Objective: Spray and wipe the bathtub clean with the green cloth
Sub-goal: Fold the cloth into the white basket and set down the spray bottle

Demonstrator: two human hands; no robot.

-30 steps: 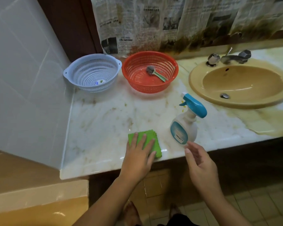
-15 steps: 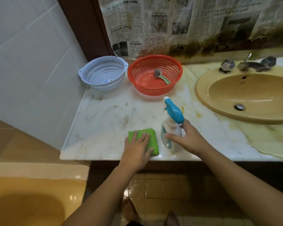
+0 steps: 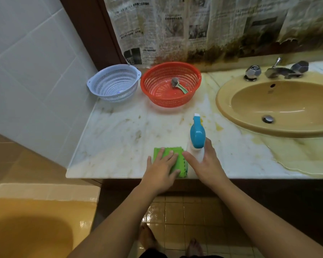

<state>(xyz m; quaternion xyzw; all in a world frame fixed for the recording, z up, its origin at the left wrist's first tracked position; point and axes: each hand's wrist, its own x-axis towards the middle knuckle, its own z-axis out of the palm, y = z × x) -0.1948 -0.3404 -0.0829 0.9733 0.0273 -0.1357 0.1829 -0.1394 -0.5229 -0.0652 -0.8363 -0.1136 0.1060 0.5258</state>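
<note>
1. Resting flat on the green cloth [image 3: 180, 163] in the head view: left hand [image 3: 161, 169], fingers straight and spread, gripping nothing. The cloth lies under it at the counter's [image 3: 119, 138] near edge.
2. Right hand [image 3: 208, 164] wraps round the upright spray bottle [image 3: 197, 134], just right of the cloth.
3. Bathtub [image 3: 35, 226] is lower left, well apart from both hands.

No legible text; newspaper [image 3: 177, 28] print blurred

Head camera looks steeply down (wide-angle) at the near countertop [image 3: 119, 131].
</note>
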